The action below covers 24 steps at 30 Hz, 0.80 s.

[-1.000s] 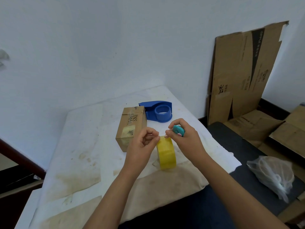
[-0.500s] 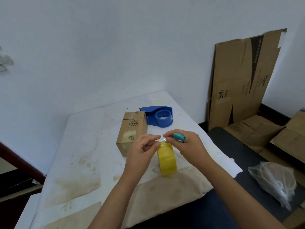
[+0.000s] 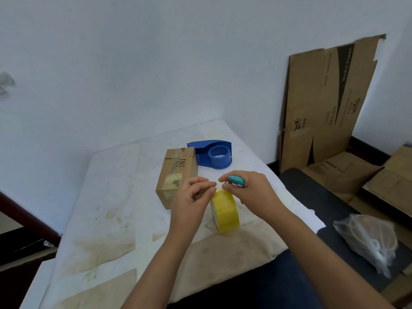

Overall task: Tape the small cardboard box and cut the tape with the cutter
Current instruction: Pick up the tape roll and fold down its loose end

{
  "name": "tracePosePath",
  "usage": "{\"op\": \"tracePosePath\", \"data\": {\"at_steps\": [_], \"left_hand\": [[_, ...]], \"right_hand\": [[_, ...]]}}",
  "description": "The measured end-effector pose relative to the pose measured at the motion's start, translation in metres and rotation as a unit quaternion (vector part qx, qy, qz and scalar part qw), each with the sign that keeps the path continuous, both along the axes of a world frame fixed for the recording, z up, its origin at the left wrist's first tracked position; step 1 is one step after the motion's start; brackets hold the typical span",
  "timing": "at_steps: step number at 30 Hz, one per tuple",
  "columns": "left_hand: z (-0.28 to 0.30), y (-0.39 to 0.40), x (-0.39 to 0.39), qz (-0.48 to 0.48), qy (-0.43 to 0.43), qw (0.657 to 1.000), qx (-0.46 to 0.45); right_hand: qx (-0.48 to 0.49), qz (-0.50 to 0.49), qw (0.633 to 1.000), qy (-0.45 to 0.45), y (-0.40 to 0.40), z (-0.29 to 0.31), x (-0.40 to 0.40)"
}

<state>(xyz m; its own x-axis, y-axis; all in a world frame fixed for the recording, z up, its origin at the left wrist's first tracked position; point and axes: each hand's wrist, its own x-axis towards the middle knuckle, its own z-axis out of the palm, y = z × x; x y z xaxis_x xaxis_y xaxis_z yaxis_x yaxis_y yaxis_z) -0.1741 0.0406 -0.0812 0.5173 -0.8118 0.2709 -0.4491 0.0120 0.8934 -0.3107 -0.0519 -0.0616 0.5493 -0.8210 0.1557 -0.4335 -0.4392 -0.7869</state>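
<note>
Since a moment ago the hands have barely shifted, fingertips meeting just above the yellow tape roll [image 3: 225,211] standing on edge at frame centre. Left hand [image 3: 192,198] pinches the tape end between thumb and forefinger; right hand [image 3: 249,190] grips a teal cutter [image 3: 236,181] beside it. Behind the left hand, touching nothing, lies the small cardboard box [image 3: 177,175], with a blue tape dispenser [image 3: 213,153] beyond.

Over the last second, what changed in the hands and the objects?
The right hand tipped the teal cutter lower, toward the yellow tape roll. The left hand still pinches at the roll's top. The cardboard box and blue dispenser stayed put.
</note>
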Motion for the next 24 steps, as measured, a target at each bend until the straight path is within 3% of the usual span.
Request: {"op": "tracePosePath", "data": {"at_steps": [11,18,24], "left_hand": [[0.002,-0.002,0.0,-0.008,0.062,0.998,0.018],[0.008,-0.004,-0.002,-0.007,0.159,0.984,0.085],[0.014,-0.003,-0.001,-0.006,0.188,0.978,0.093]], "right_hand": [[0.019,-0.001,1.0,0.015,0.002,0.007,0.001],[0.1,-0.023,0.994,-0.025,0.003,0.001,0.005],[0.112,-0.032,0.992,-0.057,0.006,0.0,0.002]]}}
